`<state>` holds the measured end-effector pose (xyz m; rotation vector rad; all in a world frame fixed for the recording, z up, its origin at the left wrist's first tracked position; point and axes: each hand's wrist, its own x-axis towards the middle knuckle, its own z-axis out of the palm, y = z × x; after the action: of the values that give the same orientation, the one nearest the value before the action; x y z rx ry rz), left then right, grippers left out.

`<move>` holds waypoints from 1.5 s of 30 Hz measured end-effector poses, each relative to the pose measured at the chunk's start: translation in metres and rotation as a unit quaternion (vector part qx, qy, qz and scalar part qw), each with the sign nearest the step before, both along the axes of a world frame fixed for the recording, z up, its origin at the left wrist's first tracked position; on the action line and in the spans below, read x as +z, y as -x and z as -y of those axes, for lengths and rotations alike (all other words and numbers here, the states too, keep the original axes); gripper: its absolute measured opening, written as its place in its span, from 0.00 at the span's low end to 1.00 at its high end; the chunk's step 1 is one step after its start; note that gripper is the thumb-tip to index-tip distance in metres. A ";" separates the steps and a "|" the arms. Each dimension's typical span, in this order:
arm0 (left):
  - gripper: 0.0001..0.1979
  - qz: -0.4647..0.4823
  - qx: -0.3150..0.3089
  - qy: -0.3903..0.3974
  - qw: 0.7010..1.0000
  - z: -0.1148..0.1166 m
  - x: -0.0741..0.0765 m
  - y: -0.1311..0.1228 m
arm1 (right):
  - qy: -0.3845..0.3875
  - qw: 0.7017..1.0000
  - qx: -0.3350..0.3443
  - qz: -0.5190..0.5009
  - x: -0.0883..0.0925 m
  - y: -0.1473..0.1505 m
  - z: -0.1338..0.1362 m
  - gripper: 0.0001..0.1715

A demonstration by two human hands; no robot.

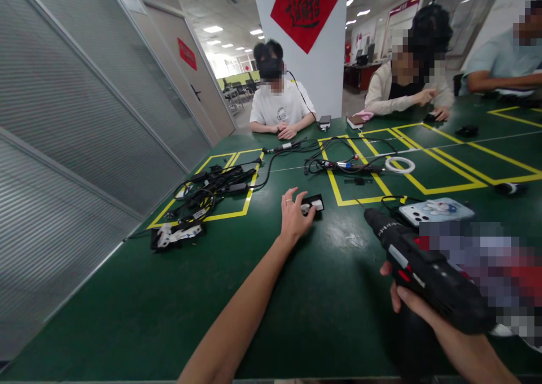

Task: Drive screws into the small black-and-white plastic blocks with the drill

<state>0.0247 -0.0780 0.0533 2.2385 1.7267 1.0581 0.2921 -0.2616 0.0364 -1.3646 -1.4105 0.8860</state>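
My left hand (293, 219) reaches across the green table (203, 310), its fingers apart and slightly curled. Right beside its thumb and fingertips lies a small black tray (319, 201) with white pieces in it. I cannot tell whether the fingers touch it. In my right hand (417, 305) is a black and red cordless drill (427, 271), gripped by its handle. A thin bit (359, 203) projects from its chuck, pointing forward and left above the table. The drill body hides part of the right hand.
Tangled black cables (220, 186) fill a yellow-taped area on the left, with a black tray of white parts (176, 234) in front. Further right are a phone (436, 210), a white ring (400, 165) and more cables (326, 165). Three people sit across the table.
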 end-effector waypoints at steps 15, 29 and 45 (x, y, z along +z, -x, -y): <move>0.12 0.087 -0.143 0.060 0.984 -0.035 -0.029 0.017 | 0.119 0.985 0.120 -0.032 0.048 0.056 -0.042 0.14; 0.10 0.131 -0.164 0.045 0.977 -0.040 -0.037 0.020 | 0.201 0.973 0.102 -0.058 0.057 0.072 -0.045 0.15; 0.09 0.134 -0.178 0.043 0.974 -0.043 -0.040 0.020 | 0.148 0.987 0.065 0.020 0.047 0.073 -0.045 0.17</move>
<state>0.0043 -0.0352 0.0134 2.1248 1.1861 1.1124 0.2188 -0.2168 0.0837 -1.5297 -1.4523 1.1978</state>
